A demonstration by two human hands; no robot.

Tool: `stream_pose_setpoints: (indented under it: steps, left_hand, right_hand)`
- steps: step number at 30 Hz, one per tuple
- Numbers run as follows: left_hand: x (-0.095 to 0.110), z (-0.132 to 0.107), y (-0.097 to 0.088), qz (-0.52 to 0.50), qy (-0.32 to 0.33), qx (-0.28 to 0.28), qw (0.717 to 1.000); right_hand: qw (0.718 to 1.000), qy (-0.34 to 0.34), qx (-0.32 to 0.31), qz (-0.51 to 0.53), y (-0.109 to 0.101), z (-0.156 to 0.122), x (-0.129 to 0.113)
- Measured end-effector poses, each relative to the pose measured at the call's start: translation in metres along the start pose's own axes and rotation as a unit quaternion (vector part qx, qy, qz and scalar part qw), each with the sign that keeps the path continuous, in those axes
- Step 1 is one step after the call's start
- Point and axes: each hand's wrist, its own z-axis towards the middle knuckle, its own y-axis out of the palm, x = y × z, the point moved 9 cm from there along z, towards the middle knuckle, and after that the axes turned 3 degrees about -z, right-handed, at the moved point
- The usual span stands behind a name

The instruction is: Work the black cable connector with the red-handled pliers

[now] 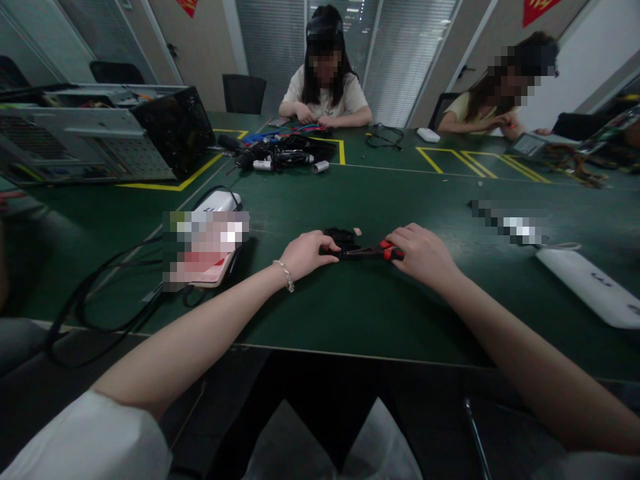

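My right hand [419,253] is wrapped round the red-and-black handles of a pair of pliers [387,251], whose jaws point left. My left hand [306,256], with a bracelet at the wrist, pinches a small black part [329,251] that meets the plier tips; its exact kind is too dark to make out. Just behind it lie more small black pieces [343,236] on the green table [370,300]. A tiny pale scrap [357,231] rests beside them.
Left stand a phone [213,272], a white power bank [216,200] and looped black cables [83,300]. An open computer case [100,137] is far left. Cables and tools [280,152] lie ahead; another power bank [590,283] sits right. Two people [325,87] work across the table.
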Motion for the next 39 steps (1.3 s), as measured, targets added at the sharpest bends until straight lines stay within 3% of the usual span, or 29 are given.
stream_pose_setpoints:
  steps: [31,39]
  left_hand:
    - [0.0002,-0.0012,-0.0017,0.000,-0.011,0.001,1.000]
    - [0.0013,-0.0009,-0.0010,0.007,-0.010,0.000,1.000]
  right_hand:
    - [1.000,0.014,-0.007,-0.008,0.0037,-0.0005,0.0007]
    - [0.999,0.006,0.000,-0.031,-0.0039,-0.0005,-0.0005]
